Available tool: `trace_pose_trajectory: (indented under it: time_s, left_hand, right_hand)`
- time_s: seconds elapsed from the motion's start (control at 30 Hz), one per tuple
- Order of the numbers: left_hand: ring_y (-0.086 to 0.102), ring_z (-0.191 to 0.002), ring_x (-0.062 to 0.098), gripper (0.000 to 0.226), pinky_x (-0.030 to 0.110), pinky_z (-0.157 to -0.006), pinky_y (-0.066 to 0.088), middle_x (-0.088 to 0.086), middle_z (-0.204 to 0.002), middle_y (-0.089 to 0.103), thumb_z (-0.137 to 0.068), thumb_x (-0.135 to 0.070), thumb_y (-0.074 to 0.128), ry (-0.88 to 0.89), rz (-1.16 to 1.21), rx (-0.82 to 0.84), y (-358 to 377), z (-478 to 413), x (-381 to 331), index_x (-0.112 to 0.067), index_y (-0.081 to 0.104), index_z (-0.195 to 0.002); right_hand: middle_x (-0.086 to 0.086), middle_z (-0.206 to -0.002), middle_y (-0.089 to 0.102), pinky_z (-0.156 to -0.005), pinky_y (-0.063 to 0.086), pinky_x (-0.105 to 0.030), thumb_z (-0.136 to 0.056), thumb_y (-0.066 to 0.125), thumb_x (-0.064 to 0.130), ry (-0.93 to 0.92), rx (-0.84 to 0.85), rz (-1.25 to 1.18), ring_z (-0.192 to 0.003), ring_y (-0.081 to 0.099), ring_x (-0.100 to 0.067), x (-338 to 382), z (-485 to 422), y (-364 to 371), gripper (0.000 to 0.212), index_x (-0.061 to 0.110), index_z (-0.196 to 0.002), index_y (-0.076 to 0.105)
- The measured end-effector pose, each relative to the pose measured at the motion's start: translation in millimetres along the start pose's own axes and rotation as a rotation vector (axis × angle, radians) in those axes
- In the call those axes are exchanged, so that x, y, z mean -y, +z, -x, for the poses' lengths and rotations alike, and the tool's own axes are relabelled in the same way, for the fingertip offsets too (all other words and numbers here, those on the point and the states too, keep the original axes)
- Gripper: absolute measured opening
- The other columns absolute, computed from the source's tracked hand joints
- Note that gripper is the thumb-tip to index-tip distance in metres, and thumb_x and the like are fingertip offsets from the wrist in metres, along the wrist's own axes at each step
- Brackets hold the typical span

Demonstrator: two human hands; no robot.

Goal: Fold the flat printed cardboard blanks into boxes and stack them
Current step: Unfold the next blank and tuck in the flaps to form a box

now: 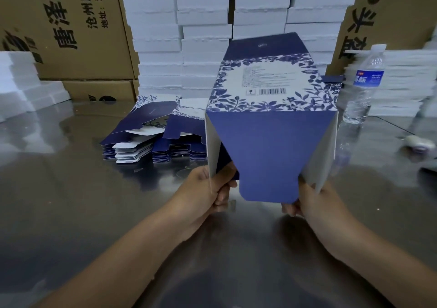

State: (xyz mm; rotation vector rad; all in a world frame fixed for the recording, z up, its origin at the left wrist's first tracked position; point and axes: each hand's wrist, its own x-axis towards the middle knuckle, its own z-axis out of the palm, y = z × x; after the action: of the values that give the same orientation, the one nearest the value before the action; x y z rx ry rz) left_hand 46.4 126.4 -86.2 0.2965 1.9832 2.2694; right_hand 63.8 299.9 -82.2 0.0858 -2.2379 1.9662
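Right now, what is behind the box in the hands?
White foam stacks stand behind the box. It covers their lower right part, the right end of the blank pile and the table there.

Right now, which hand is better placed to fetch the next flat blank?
Left, likely: the stack of flat blanks sits nearer the left hand; the box blocks the right hand.

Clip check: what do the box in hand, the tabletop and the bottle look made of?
Box: thin printed cardboard, matte blue outside, plain white inside where the side flaps stand open. Tabletop: probably stainless steel or a similar metal, glossy, with blurred reflections across it. Bottle: clear plastic, judging by its see-through ribbed wall; the blue label's material is unclear.
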Motion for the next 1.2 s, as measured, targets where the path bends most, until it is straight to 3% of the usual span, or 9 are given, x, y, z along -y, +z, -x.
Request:
trace_pose_trajectory:
  time_s: [0.1,0.2,0.37,0.53,0.63,0.73,0.9,1.03,1.2]
  left_hand:
    - [0.034,-0.04,0.005,0.051,0.021,-0.047,0.033,-0.007,-0.042,0.038,-0.092,-0.017,0.052,0.03,0.016,0.028,1,1,-1,-0.024,0.059,-0.042]
    - [0.038,-0.038,0.008,0.034,0.02,-0.045,0.04,-0.002,-0.041,0.041,-0.077,-0.034,0.061,-0.008,0.098,0.09,4,1,-2,-0.024,0.059,-0.045]
    - [0.033,-0.036,0.011,0.032,0.02,-0.043,0.037,0.0,-0.038,0.035,-0.071,-0.035,0.065,-0.027,0.125,0.101,6,-2,3,-0.02,0.055,-0.045]
    - [0.034,-0.036,0.009,0.031,0.016,-0.042,0.038,-0.002,-0.038,0.035,-0.073,-0.03,0.063,-0.005,0.111,0.114,6,1,5,-0.022,0.053,-0.045]
    - [0.038,-0.037,0.01,0.027,0.019,-0.045,0.04,-0.001,-0.039,0.038,-0.066,-0.038,0.064,-0.018,0.129,0.134,8,4,3,-0.021,0.055,-0.046]
    - [0.041,-0.039,0.011,0.031,0.021,-0.049,0.04,0.001,-0.04,0.042,-0.072,-0.042,0.062,-0.026,0.11,0.185,12,6,3,-0.02,0.058,-0.05]
    - [0.041,-0.04,0.009,0.032,0.021,-0.053,0.042,-0.002,-0.04,0.039,-0.079,-0.036,0.061,-0.016,0.098,0.204,13,7,2,-0.021,0.057,-0.051]
    - [0.037,-0.04,0.01,0.029,0.02,-0.051,0.043,-0.001,-0.039,0.037,-0.073,-0.038,0.06,-0.028,0.114,0.2,17,9,2,-0.02,0.056,-0.05]
    - [0.041,-0.037,0.011,0.037,0.023,-0.05,0.041,0.0,-0.038,0.041,-0.083,-0.032,0.057,-0.036,0.124,0.164,21,9,2,-0.02,0.058,-0.049]
  right_hand:
    - [0.002,-0.037,0.039,-0.06,0.033,-0.031,-0.097,0.04,0.016,0.002,0.003,-0.027,-0.04,0.034,-0.01,3,0,-2,0.06,0.02,-0.037,0.04]
    - [-0.002,-0.038,0.04,-0.058,0.034,-0.031,-0.097,0.041,0.026,0.054,0.032,-0.077,-0.04,0.036,-0.012,4,1,-1,0.062,0.02,-0.035,0.043]
    - [-0.005,-0.037,0.039,-0.049,0.034,-0.023,-0.094,0.045,0.036,0.114,0.085,-0.146,-0.038,0.036,-0.013,4,1,1,0.062,0.02,-0.034,0.041]
    - [-0.002,-0.04,0.039,-0.056,0.033,-0.026,-0.094,0.04,0.019,0.109,0.169,-0.138,-0.04,0.036,-0.011,4,3,-3,0.058,0.021,-0.037,0.043]
    - [-0.001,-0.04,0.037,-0.054,0.034,-0.025,-0.092,0.045,0.021,0.106,0.2,-0.167,-0.039,0.035,-0.009,6,3,-5,0.055,0.021,-0.037,0.042]
    - [-0.003,-0.038,0.037,-0.049,0.037,-0.021,-0.08,0.052,0.036,0.119,0.223,-0.211,-0.038,0.035,-0.011,8,4,-2,0.047,0.02,-0.036,0.042]
    - [-0.004,-0.038,0.038,-0.055,0.034,-0.027,-0.07,0.053,0.047,0.128,0.226,-0.23,-0.039,0.037,-0.013,3,4,0,0.042,0.021,-0.037,0.044]
    - [-0.003,-0.04,0.038,-0.057,0.038,-0.026,-0.069,0.056,0.046,0.143,0.282,-0.27,-0.041,0.037,-0.013,0,5,1,0.04,0.021,-0.04,0.045]
    - [0.0,-0.039,0.036,-0.052,0.041,-0.021,-0.072,0.057,0.039,0.154,0.287,-0.32,-0.04,0.036,-0.012,2,5,2,0.038,0.021,-0.04,0.044]
